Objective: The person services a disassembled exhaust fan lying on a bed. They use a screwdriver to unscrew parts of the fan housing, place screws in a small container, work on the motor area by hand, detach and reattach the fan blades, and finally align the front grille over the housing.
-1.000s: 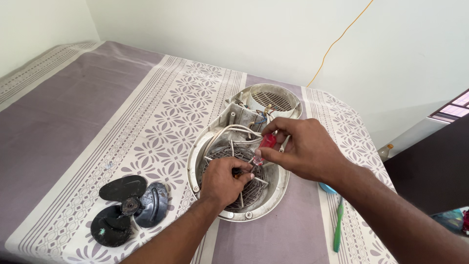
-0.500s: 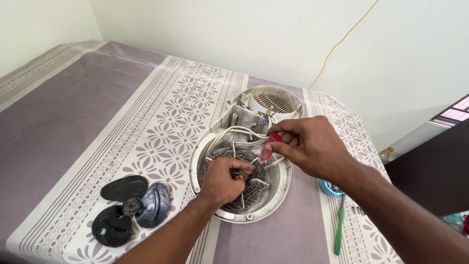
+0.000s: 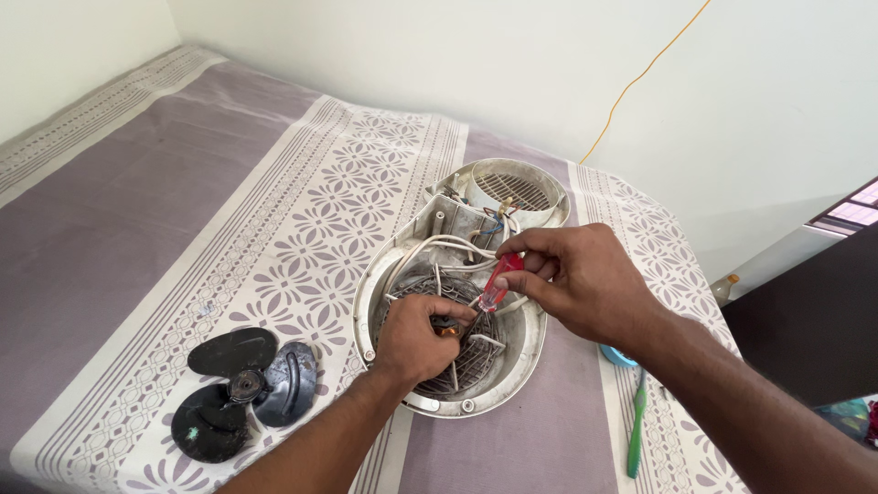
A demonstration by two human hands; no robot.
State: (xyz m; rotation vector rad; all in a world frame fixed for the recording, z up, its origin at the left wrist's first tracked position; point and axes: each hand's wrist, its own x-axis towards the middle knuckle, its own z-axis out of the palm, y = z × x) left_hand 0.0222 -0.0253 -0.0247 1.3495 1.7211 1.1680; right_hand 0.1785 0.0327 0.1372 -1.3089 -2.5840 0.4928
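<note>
One red screwdriver point(image 3: 497, 279) pinched in right hand point(image 3: 574, 279) fingers; left hand point(image 3: 416, 338) fingers grip inside one fan housing point(image 3: 402, 252) (three-bladed propeller point(image 3: 240, 393) nearby)

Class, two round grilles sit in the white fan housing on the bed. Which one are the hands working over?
The larger grille, nearest the camera. The left hand rests on it and the right hand holds a red-handled screwdriver over it; the smaller grille lies untouched.

A bed point(image 3: 137, 210) with a purple, white-patterned sheet carries an opened white fan housing point(image 3: 512, 370), a black fan blade point(image 3: 240, 389) and a green tool point(image 3: 636, 434).
</note>
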